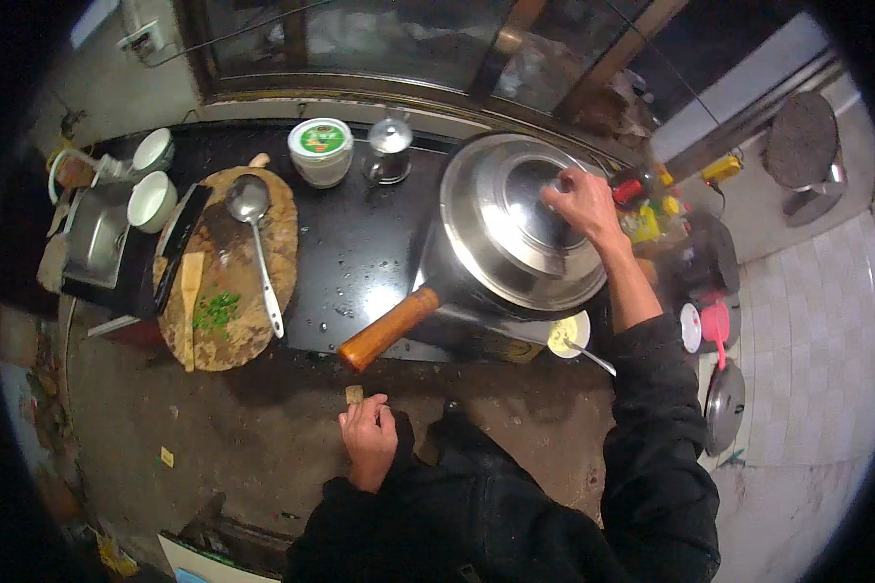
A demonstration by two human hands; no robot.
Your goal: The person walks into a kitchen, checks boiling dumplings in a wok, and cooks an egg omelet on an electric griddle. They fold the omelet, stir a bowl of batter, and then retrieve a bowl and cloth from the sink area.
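Note:
My right hand [582, 204] grips the top of a shiny metal wok lid [481, 218]; the lid's knob is mostly hidden under my fingers. Beneath the lid sits a dark wok, whose wooden handle [390, 328] points towards me at lower left. My left hand [370, 437] hangs low in front of my body, below that handle, with its fingers loosely curled. A small tan piece [354, 395] shows just past its fingertips; whether the hand touches it is unclear. A white bowl [585, 329] of pale yellow food with a metal spoon stands right of the wok, by my sleeve.
On the left, a round wooden chopping board [222, 357] bears a ladle [257, 240], a wooden spatula [190, 291], a black-handled knife or cleaver and chopped greens [216, 312]. Two white bowls [151, 202] stand by the sink [95, 240]. A lidded tub [321, 157] and seasoning bottles [642, 218] line the back.

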